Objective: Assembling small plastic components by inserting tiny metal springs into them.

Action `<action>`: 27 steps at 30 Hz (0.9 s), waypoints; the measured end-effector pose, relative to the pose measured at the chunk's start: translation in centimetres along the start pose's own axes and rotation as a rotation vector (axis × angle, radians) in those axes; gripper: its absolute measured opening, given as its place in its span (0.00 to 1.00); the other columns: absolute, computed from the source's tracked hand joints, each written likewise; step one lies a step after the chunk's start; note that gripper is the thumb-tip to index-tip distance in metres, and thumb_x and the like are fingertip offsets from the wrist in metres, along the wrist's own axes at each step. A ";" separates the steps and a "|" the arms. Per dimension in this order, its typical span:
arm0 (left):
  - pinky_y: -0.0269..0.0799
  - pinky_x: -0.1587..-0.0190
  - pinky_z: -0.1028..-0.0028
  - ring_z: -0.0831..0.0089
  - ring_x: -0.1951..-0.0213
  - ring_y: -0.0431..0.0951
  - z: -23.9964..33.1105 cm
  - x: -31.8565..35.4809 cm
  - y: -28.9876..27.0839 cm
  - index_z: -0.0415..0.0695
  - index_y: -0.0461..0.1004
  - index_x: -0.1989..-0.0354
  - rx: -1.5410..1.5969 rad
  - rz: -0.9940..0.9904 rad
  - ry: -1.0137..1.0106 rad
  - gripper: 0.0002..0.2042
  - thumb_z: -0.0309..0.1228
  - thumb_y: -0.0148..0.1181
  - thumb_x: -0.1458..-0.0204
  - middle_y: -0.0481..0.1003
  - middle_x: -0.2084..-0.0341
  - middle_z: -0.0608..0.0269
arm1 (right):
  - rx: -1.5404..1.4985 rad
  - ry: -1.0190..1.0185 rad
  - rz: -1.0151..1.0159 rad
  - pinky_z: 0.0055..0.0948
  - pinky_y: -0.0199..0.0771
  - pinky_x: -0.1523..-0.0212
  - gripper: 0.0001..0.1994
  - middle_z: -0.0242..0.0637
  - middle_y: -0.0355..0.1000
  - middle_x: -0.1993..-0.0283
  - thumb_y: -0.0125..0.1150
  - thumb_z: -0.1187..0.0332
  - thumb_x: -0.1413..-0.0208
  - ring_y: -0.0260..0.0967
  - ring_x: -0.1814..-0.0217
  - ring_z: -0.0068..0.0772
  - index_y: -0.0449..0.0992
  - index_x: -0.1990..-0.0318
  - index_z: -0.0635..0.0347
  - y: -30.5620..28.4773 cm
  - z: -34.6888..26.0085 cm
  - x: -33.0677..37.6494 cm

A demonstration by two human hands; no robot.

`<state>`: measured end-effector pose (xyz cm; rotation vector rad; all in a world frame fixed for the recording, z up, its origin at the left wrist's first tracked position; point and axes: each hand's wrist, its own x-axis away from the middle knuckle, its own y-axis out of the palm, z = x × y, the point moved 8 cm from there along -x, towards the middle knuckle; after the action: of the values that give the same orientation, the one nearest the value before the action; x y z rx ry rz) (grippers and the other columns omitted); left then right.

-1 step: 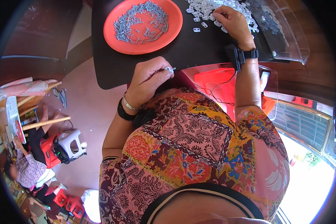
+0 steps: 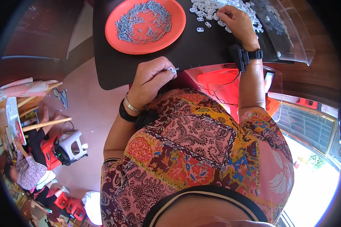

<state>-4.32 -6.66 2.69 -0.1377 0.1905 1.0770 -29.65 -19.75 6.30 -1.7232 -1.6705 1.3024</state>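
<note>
My left hand [image 2: 149,81] is closed in a pinch just in front of the table edge. Between its thumb and forefinger sits a small white plastic clip [image 2: 172,69] with a grey screw sticking out to the right. At the far right, my right hand [image 2: 236,23] rests at the near side of a heap of white plastic clips [image 2: 207,8]. Its fingers are bent and drawn together; whatever lies between their tips is too small to make out. A round orange plate [image 2: 140,48] holds many grey screws [image 2: 127,28], beyond my left hand.
The dark table [image 2: 201,49] has a rounded left corner. A clear plastic tray [image 2: 308,53] stands at its right end. Below are a red plastic stool [image 2: 216,81] and thin cables. Other people sit at the far left, near a grey-white stool [image 2: 74,147] and slippers [image 2: 62,98].
</note>
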 end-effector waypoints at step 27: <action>0.64 0.70 0.75 0.73 0.76 0.68 1.0 0.4 0.1 0.34 0.71 0.71 -0.029 -0.051 0.071 0.05 0.25 0.53 0.48 0.70 0.78 0.59 | -0.010 -0.026 0.025 0.25 0.70 0.68 0.10 0.34 0.76 0.72 0.61 0.61 0.46 0.73 0.71 0.27 0.78 0.62 0.58 -0.8 -0.7 0.5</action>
<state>-4.15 -6.04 3.53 -0.2062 0.2334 1.0247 -29.57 -18.93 7.12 -1.7461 -1.6776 1.3349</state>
